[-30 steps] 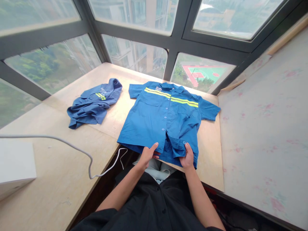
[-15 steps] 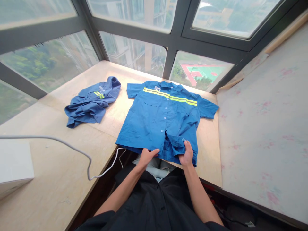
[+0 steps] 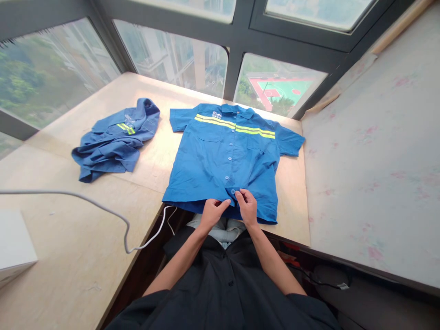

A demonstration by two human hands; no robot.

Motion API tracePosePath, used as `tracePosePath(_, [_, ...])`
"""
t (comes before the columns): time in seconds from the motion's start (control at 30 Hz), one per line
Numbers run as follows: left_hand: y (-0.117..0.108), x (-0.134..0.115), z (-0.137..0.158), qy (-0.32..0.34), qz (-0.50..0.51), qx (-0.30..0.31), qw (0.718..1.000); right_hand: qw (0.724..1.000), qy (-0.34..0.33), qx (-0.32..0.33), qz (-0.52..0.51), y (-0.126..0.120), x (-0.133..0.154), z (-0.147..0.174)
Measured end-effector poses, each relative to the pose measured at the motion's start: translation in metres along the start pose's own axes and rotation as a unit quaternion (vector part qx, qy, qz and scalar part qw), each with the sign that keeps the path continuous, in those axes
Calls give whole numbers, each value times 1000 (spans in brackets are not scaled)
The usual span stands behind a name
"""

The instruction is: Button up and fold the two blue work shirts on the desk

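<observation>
A blue short-sleeved work shirt (image 3: 213,156) lies front side up with its collar toward the window. Yellow and grey reflective stripes cross its chest, and a row of buttons runs down the middle. My left hand (image 3: 213,213) pinches the hem at the lower front opening, thumb on top. Close beside it, my right hand (image 3: 246,206) grips the other front edge, with its fingertips at the lowest button (image 3: 233,191). The fingers under the cloth are hidden.
A second blue shirt (image 3: 115,142) lies crumpled to the left. A grey-white cable (image 3: 99,209) loops over the table (image 3: 68,243) and hangs off its edge. A white box (image 3: 15,243) stands at far left. Windows rise behind; a patterned wall (image 3: 371,174) bounds the right.
My right hand has moved left with its front edge of the shirt, up to my left hand. The two front edges now meet near the hem. The view has shifted slightly.
</observation>
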State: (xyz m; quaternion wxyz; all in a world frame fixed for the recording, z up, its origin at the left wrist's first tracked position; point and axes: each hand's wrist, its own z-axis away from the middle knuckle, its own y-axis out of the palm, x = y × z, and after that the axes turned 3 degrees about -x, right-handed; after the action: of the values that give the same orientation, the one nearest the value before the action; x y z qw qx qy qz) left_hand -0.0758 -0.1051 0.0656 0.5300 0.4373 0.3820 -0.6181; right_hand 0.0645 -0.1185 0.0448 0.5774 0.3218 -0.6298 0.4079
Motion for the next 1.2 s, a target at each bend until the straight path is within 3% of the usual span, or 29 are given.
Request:
tracePosePath(0.13, [-3,-5,1,17,7,10,1000,999,-10,36,7,-8,-2,2])
tracePosePath(0.3, [-6,-10,3,30,-47,3,998,991,-79,99,43,-12,11,3])
tracePosePath(0.5, [-6,-6,2,48,-61,-5,997,983,-141,94,77,-14,14,0])
tracePosePath(0.73, [-9,-5,1,42,-48,-2,998,958,-187,160,147,-26,16,-11])
tracePosePath(1.2, [-13,-1,1,19,56,18,998,961,-125,214,120,-23,31,-22])
